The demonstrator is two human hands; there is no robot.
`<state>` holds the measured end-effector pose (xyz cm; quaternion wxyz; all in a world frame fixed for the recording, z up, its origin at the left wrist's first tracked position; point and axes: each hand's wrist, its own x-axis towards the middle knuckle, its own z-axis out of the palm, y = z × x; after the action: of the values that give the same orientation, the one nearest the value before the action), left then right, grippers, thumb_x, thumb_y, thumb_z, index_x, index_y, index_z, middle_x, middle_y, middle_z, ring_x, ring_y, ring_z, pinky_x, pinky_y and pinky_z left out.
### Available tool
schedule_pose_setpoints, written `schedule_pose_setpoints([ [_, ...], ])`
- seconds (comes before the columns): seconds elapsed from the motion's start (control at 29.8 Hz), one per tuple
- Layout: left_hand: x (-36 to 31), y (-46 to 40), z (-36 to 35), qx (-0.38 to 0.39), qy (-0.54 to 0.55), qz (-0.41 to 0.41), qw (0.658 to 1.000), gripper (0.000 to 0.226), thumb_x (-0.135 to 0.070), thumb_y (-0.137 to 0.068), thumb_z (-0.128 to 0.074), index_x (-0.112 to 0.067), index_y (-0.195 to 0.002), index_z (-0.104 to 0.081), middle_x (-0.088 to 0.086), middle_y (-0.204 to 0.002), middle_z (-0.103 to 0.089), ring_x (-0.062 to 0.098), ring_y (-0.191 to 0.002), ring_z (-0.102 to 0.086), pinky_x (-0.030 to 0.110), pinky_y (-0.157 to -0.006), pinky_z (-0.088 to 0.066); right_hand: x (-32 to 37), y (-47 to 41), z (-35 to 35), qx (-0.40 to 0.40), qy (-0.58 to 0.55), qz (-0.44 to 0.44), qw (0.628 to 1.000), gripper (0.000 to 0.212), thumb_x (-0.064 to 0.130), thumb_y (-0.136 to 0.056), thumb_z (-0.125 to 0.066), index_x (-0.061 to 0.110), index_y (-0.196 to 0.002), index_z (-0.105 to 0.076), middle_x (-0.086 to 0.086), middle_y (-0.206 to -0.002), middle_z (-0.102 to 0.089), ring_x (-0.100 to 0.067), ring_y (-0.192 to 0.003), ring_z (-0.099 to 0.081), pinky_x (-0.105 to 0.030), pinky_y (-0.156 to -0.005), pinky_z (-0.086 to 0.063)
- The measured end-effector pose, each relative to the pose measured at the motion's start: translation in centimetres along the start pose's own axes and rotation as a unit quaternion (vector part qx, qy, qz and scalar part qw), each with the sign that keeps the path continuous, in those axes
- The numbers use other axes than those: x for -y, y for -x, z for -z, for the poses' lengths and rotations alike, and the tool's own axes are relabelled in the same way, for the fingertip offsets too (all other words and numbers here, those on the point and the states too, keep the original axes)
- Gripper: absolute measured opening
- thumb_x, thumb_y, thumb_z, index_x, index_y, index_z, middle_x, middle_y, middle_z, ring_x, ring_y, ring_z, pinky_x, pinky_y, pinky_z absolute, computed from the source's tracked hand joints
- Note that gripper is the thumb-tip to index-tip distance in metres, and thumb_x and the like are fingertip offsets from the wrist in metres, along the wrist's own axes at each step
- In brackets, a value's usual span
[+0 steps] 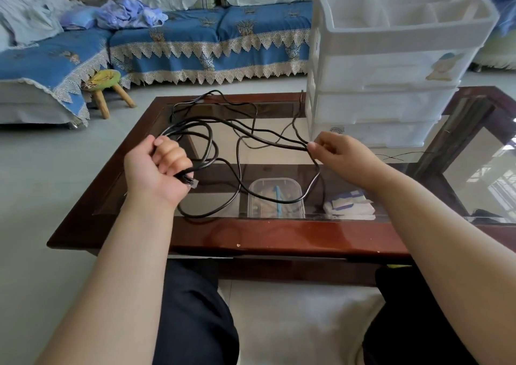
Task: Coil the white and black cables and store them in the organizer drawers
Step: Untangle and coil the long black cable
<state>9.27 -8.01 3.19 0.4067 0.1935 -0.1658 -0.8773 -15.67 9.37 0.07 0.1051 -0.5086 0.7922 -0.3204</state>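
A person sits at a low wooden coffee table with a glass tabletop [279, 141], both bare forearms reaching over it. Left of the tabletop's centre, the left hand [156, 169] is raised just above the glass, its fingers [173, 152] curled tight around several gathered loops of a black cable [212, 152], with a clear plug end sticking out below the fist. The rest of the cable sprawls in loose tangled loops across the middle and far side of the tabletop. Toward the right, the right hand [340, 149] pinches a strand of the same cable between thumb and fingertips. Behind that hand, on the tabletop's far right corner, stands a white plastic organizer [385, 65] with stacked drawers, all pushed in, and an open divided tray on top.
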Motion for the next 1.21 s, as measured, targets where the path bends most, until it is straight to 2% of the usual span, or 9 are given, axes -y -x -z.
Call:
schedule_pose_setpoints([
  [0.1, 0.7, -0.3, -0.1, -0.031, -0.063, -0.022, 0.997, 0.044, -0.033, -0.102, -0.028, -0.019, -0.062, -0.041, -0.009, -0.047, -0.026, 0.007, -0.034, -0.018, 0.018, -0.034, -0.016, 1.6, 0.6, -0.7, -0.039, 0.090, 0.007, 0.995, 0.024, 0.045, -0.095, -0.046, 0.023, -0.093, -0.056, -0.001, -0.067, -0.060, -0.020, -0.059, -0.051, -0.029, -0.053, -0.038],
  [0.2, 1.2, -0.4, -0.6, -0.031, -0.126, -0.036, 0.991, 0.039, -0.028, -0.101, -0.026, -0.020, -0.065, -0.040, -0.010, -0.047, -0.027, 0.006, -0.037, -0.019, 0.019, -0.035, -0.016, 3.6, 1.8, -1.9, -0.006, 0.243, 0.075, 0.967, 0.031, 0.049, -0.096, -0.041, 0.023, -0.099, -0.058, 0.001, -0.077, -0.063, -0.023, -0.067, -0.056, -0.028, -0.054, -0.038],
  [0.37, 2.3, -0.3, -1.3, -0.027, -0.247, -0.045, 0.968, 0.039, -0.029, -0.105, -0.029, -0.019, -0.069, -0.040, -0.009, -0.046, -0.031, 0.006, -0.036, -0.022, 0.018, -0.035, -0.018, 6.1, 3.6, -3.9, 0.045, 0.273, 0.233, 0.932, 0.023, 0.040, -0.095, -0.047, 0.024, -0.107, -0.059, 0.002, -0.099, -0.060, -0.022, -0.098, -0.056, -0.034, -0.080, -0.042],
  [0.54, 3.4, -0.3, -1.1, 0.037, -0.402, -0.043, 0.914, 0.037, -0.029, -0.105, -0.029, -0.017, -0.072, -0.038, -0.006, -0.050, -0.037, 0.009, -0.043, -0.032, 0.018, -0.040, -0.028, 6.9, 3.8, -5.4, 0.025, 0.243, 0.325, 0.914, 0.010, 0.034, -0.085, -0.063, 0.026, -0.088, -0.068, 0.003, -0.082, -0.058, -0.023, -0.081, -0.056, -0.036, -0.073, -0.045],
  [0.64, 4.3, 0.4, -1.3, 0.067, -0.493, -0.035, 0.867, 0.036, -0.030, -0.106, -0.029, -0.017, -0.074, -0.039, -0.002, -0.056, -0.044, 0.012, -0.052, -0.044, 0.022, -0.046, -0.043, 7.6, 3.5, -5.4, 0.049, 0.185, 0.324, 0.927, 0.015, 0.036, -0.088, -0.058, 0.025, -0.092, -0.067, 0.002, -0.085, -0.056, -0.022, -0.084, -0.055, -0.033, -0.072, -0.042],
  [0.74, 4.8, 0.6, -1.5, 0.090, -0.517, -0.013, 0.851, 0.037, -0.030, -0.106, -0.029, -0.015, -0.074, -0.041, 0.001, -0.061, -0.048, 0.014, -0.058, -0.049, 0.027, -0.054, -0.047, 7.8, 2.8, -4.7, 0.067, 0.100, 0.291, 0.949, 0.017, 0.031, -0.091, -0.057, 0.020, -0.097, -0.067, 0.006, -0.087, -0.052, -0.014, -0.079, -0.052, -0.026, -0.065, -0.033],
  [0.84, 5.3, 0.8, -1.6, 0.114, -0.528, 0.029, 0.841, 0.038, -0.031, -0.105, -0.030, -0.014, -0.074, -0.043, -0.001, -0.063, -0.050, 0.016, -0.057, -0.047, 0.030, -0.057, -0.043, 7.9, 2.3, -4.2, 0.063, 0.050, 0.266, 0.961, 0.017, 0.030, -0.093, -0.056, 0.017, -0.097, -0.067, 0.005, -0.089, -0.059, -0.010, -0.074, -0.051, -0.030, -0.062, -0.041],
  [0.94, 6.1, 1.2, -1.6, 0.125, -0.526, 0.081, 0.838, 0.035, -0.031, -0.105, -0.033, -0.012, -0.081, -0.050, -0.002, -0.061, -0.050, 0.012, -0.054, -0.050, 0.031, -0.050, -0.052, 8.0, 1.7, -4.0, 0.032, 0.021, 0.233, 0.972, 0.021, 0.033, -0.092, -0.056, 0.015, -0.097, -0.065, 0.005, -0.082, -0.062, -0.013, -0.071, -0.054, -0.034, -0.063, -0.047],
  [1.21, 6.0, 1.1, -1.6, 0.166, -0.409, 0.228, 0.868, 0.037, -0.031, -0.103, -0.026, -0.020, -0.072, -0.042, -0.006, -0.050, -0.035, 0.004, -0.029, -0.026, 0.016, -0.031, -0.027, 7.3, 0.4, -3.6, -0.047, 0.023, 0.135, 0.989, 0.031, 0.045, -0.088, -0.059, 0.020, -0.091, -0.042, 0.002, -0.067, -0.055, -0.021, -0.059, -0.048, -0.032, -0.053, -0.037],
])
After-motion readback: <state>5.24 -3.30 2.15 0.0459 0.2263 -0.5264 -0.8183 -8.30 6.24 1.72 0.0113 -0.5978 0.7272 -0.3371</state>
